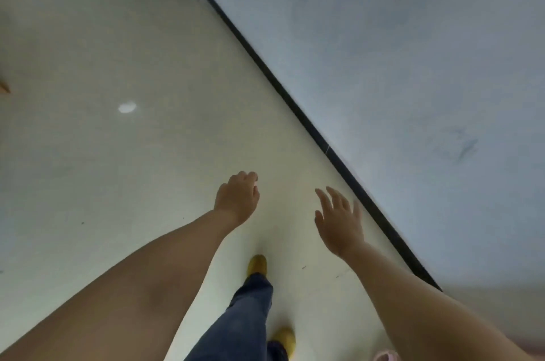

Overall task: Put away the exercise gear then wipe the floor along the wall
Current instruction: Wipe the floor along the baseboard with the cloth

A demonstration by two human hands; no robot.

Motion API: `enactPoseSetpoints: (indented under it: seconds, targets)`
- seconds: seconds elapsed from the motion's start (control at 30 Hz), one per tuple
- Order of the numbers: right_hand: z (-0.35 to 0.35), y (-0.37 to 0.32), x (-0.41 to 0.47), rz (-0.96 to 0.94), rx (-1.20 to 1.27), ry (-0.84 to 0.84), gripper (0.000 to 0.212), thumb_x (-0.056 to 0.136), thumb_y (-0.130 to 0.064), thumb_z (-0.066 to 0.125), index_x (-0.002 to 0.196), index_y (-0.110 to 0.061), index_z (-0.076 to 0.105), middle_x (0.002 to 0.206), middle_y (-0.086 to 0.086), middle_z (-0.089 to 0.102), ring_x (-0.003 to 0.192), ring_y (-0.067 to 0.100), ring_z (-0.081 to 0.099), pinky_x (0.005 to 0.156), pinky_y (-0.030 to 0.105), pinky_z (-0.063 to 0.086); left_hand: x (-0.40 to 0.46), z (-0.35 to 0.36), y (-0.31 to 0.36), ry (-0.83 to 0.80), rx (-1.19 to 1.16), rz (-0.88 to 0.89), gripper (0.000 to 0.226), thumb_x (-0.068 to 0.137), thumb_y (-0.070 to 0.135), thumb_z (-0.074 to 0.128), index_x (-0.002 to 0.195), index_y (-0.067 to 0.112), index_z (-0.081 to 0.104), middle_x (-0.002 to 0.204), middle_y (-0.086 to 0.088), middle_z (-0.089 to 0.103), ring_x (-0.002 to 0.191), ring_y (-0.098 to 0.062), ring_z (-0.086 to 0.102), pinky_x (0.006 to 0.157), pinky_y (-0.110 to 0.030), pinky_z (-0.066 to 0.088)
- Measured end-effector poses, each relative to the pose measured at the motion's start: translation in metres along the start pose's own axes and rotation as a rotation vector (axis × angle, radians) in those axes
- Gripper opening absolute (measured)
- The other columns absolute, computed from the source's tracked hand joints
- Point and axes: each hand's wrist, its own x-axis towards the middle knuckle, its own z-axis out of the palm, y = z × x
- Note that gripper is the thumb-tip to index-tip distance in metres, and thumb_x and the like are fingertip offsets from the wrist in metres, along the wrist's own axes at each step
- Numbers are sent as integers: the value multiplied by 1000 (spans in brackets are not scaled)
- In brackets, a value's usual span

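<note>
Pale floor (118, 169) lies bare beneath both hands; the left hand (237, 198) hangs loosely curled, holding nothing, yellow shoes (257, 264) below it, the right hand (339, 220) spreads its fingers, empty, beside the black skirting (295, 101) and grey wall (413, 65); no exercise gear shows

Below me, the pale floor (124, 172) runs up to a black baseboard (298, 107) at the foot of the grey wall (398, 51). On the floor I see one bright white spot (127, 107), a few dark specks and two yellow shoes (257, 264).
</note>
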Motion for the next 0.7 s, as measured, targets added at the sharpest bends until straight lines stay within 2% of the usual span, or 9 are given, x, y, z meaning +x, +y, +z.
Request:
enactPoseSetpoints:
  seconds: [0.13, 0.33, 0.53, 0.7]
  targets:
    - [36, -60, -20, -147, -40, -144, 53, 102, -35, 24, 152, -27, 5, 160, 0, 7, 148, 16, 4, 118, 51, 1, -71, 8, -69, -92, 53, -210, 35, 98, 26, 35, 131, 14, 41, 128, -8, 48, 114, -25, 48, 92, -38, 41]
    - [60, -154, -8, -285, -99, -201, 53, 102, -35, 27, 152, -26, 10, 159, 2, 11, 147, 18, 7, 118, 52, 2, -136, -3, -158, -153, 85, -370, 41, 98, 29, 34, 137, 16, 35, 133, -7, 45, 118, -24, 46, 93, -36, 39]
    - [93, -294, 21, -276, -88, -253, 53, 101, -40, 25, 151, -28, 11, 160, 1, 10, 147, 18, 8, 117, 52, 3, -171, -28, -277, -201, 65, -490, 46, 98, 30, 34, 142, 19, 28, 139, -6, 37, 124, -23, 41, 98, -36, 36]
    - [107, -430, 49, -272, -1, -276, 54, 101, -42, 24, 151, -29, 10, 159, 0, 11, 147, 18, 10, 118, 51, 4, -160, -66, -375, -171, 53, -547, 47, 98, 32, 34, 143, 18, 26, 141, -7, 34, 126, -24, 39, 102, -37, 34]
